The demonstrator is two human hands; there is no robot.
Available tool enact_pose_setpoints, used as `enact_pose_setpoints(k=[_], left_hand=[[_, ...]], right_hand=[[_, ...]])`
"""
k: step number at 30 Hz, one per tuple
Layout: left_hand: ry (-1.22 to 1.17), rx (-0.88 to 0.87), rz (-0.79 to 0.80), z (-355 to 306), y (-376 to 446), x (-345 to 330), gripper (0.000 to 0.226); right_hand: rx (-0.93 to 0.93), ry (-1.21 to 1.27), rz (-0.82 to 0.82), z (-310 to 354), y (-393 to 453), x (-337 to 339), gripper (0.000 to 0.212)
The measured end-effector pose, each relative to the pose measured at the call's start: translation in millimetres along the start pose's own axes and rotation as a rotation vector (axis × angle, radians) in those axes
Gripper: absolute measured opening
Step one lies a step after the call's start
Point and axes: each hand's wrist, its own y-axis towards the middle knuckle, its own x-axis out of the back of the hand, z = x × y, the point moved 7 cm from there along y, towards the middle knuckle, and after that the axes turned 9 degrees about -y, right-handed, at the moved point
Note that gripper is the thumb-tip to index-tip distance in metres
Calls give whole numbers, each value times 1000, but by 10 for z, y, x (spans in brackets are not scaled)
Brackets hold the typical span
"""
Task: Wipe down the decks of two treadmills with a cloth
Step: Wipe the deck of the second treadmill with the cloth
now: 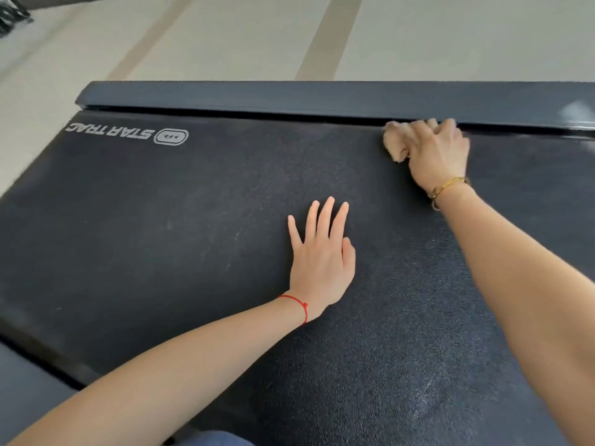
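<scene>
A black textured treadmill belt point(193, 220) fills most of the view, with a white STAR TRAC logo point(127, 134) near its far left corner. My left hand point(322, 255) lies flat on the middle of the belt, fingers straight and spread. My right hand point(438, 152) grips a bunched beige cloth point(395, 141) and presses it onto the belt's far edge, right beside the dark side rail point(289, 96). A gold bracelet sits on my right wrist and a red string on my left.
Beyond the side rail lies a pale floor point(225, 37) with tan stripes. A dark object point(13, 17) shows at the top left corner. A second dark rail point(29, 375) borders the belt at the near left.
</scene>
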Motion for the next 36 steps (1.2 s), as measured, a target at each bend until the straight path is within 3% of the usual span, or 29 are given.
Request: enact_pose_setpoints(k=[3, 6, 11, 14, 18, 22, 25, 28, 33, 36], left_hand=[[9, -7, -11, -1, -14, 4, 60], [-12, -7, -3, 23, 12, 14, 59], [-16, 4, 0, 51, 8, 4, 58], [-14, 4, 1, 54, 20, -1, 58], [-8, 4, -1, 28, -3, 10, 58], [-14, 8, -13, 11, -8, 27, 57], [-37, 2, -8, 4, -12, 42, 56], [-50, -2, -8, -1, -13, 51, 55], [-71, 11, 0, 3, -7, 53, 54], [-79, 8, 0, -8, -23, 44, 54]], right_hand=[[211, 1, 13, 445, -162, -84, 34], [278, -4, -31, 359, -256, -28, 38], [50, -43, -59, -731, -347, 174, 36], [-20, -30, -37, -996, -668, 334, 35], [143, -98, 34, -560, -1402, 474, 41], [340, 117, 85, 30, -2336, 637, 42], [447, 140, 131, 91, -2562, 662, 38], [380, 78, 62, -224, -2248, 638, 42], [32, -31, 16, -883, -1861, 617, 38], [103, -5, 38, -591, -2305, 688, 38]])
